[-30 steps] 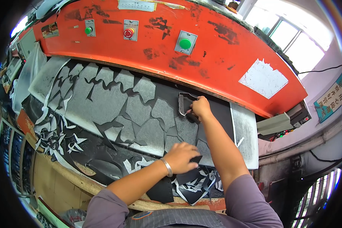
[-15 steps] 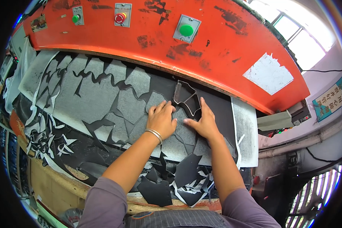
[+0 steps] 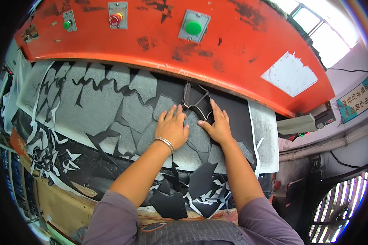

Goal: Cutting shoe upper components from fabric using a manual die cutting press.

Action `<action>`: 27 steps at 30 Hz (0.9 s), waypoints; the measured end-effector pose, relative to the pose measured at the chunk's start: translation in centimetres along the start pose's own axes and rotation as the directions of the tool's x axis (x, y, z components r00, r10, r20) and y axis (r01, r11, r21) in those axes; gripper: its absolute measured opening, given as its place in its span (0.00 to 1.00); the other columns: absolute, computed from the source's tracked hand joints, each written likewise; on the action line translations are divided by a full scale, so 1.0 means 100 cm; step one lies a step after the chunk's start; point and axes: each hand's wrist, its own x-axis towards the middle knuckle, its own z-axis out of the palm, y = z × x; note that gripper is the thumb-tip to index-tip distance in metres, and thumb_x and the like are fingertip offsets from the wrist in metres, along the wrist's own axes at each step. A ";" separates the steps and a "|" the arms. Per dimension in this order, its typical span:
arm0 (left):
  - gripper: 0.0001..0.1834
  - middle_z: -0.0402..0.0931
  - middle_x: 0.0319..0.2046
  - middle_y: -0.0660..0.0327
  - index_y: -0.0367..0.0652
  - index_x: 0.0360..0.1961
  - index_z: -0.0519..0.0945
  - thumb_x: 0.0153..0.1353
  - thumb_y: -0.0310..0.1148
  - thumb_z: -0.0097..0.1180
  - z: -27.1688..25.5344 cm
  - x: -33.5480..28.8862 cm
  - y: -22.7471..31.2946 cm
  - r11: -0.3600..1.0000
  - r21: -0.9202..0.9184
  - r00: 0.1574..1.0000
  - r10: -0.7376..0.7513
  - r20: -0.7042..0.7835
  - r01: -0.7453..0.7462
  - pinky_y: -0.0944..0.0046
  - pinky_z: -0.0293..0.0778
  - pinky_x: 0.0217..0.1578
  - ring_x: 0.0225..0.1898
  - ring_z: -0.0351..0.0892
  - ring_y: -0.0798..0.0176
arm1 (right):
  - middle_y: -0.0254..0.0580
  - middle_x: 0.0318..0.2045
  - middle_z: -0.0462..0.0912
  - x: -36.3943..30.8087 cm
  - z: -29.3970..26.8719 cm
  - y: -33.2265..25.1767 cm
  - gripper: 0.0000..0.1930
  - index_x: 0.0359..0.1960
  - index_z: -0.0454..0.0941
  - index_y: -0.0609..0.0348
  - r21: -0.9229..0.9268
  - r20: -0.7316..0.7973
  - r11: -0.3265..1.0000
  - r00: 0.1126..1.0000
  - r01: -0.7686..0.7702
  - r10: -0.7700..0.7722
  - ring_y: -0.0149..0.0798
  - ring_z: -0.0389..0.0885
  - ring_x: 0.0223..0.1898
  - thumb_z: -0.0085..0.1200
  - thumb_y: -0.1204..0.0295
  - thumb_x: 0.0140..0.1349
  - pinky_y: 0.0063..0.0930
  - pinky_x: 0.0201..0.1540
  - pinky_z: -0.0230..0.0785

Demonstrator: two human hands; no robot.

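A metal cutting die (image 3: 187, 96), an open frame with a curved outline and thin cross-bars, stands on a black sheet (image 3: 234, 109) close to the red press beam. My left hand (image 3: 170, 125) lies palm down with fingers stretched, its fingertips by the die's lower left corner; whether they touch it I cannot tell. Along the die's right edge rest the fingers of my right hand (image 3: 219, 126), the thumb spread near its lower tip. Left of the die, the sheet is cut away in shapes, leaving dark strips (image 3: 119, 116) over the grey-white cutting board (image 3: 264, 136).
The red press beam (image 3: 233, 49) spans the far side, carrying a large green button (image 3: 193, 27), a red knob (image 3: 115, 18) and a small green button (image 3: 67, 25). Black offcuts (image 3: 167, 203) lie at the near edge; white and black scraps (image 3: 45, 153) heap at left.
The whole view has shifted slightly. The die sits a little closer to the red beam, its far end partly under the beam's edge. Both hands stay beside it in much the same pose.
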 end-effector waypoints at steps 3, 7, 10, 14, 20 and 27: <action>0.28 0.67 0.60 0.48 0.36 0.56 0.68 0.55 0.37 0.57 -0.017 0.008 -0.014 0.997 -0.080 0.999 -0.013 0.044 0.017 0.50 0.50 0.65 0.67 0.57 0.50 | 0.54 0.64 0.63 0.001 -0.008 -0.007 0.47 0.69 0.52 0.57 -0.012 0.036 1.000 0.999 -0.021 0.022 0.48 0.56 0.68 0.64 0.53 0.51 0.49 0.68 0.43; 0.26 0.66 0.60 0.46 0.37 0.54 0.71 0.53 0.29 0.58 -0.085 0.030 -0.094 0.877 -0.460 0.899 -0.304 -0.315 0.135 0.55 0.61 0.61 0.64 0.63 0.49 | 0.59 0.58 0.70 0.012 -0.047 -0.050 0.44 0.68 0.55 0.56 -0.003 -0.140 1.000 0.990 -0.030 0.030 0.48 0.70 0.59 0.65 0.57 0.52 0.44 0.61 0.56; 0.31 0.62 0.62 0.46 0.34 0.62 0.63 0.56 0.29 0.55 -0.169 0.046 -0.187 0.882 -0.395 0.743 -0.443 -0.502 0.258 0.55 0.55 0.65 0.65 0.59 0.48 | 0.53 0.42 0.80 0.057 -0.075 -0.112 0.35 0.62 0.62 0.58 0.423 -0.120 0.903 0.992 0.078 -0.030 0.42 0.83 0.34 0.64 0.62 0.55 0.31 0.38 0.73; 0.43 0.49 0.68 0.40 0.26 0.67 0.47 0.59 0.36 0.54 -0.280 0.081 -0.274 0.906 -0.068 0.506 -0.295 -0.810 0.418 0.58 0.44 0.68 0.71 0.45 0.47 | 0.44 0.26 0.80 0.129 -0.099 -0.180 0.24 0.50 0.67 0.56 0.290 -0.308 0.932 0.943 0.216 -0.123 0.44 0.81 0.27 0.62 0.62 0.56 0.36 0.30 0.73; 0.33 0.63 0.64 0.50 0.41 0.67 0.59 0.59 0.25 0.50 -0.377 0.028 -0.292 0.952 -0.102 0.844 -0.305 -0.442 0.290 0.64 0.61 0.58 0.62 0.67 0.58 | 0.43 0.19 0.78 0.129 -0.103 -0.207 0.18 0.45 0.67 0.56 0.219 -0.381 0.928 0.902 0.300 -0.201 0.50 0.78 0.20 0.58 0.64 0.59 0.42 0.22 0.70; 0.10 0.81 0.32 0.53 0.42 0.36 0.84 0.54 0.32 0.59 -0.247 -0.122 -0.033 0.877 -0.269 0.897 -0.311 0.313 0.398 0.58 0.75 0.40 0.35 0.81 0.57 | 0.49 0.35 0.78 -0.096 -0.105 -0.186 0.20 0.45 0.73 0.58 0.352 0.639 0.928 0.693 0.123 -0.334 0.54 0.77 0.40 0.58 0.60 0.55 0.45 0.41 0.71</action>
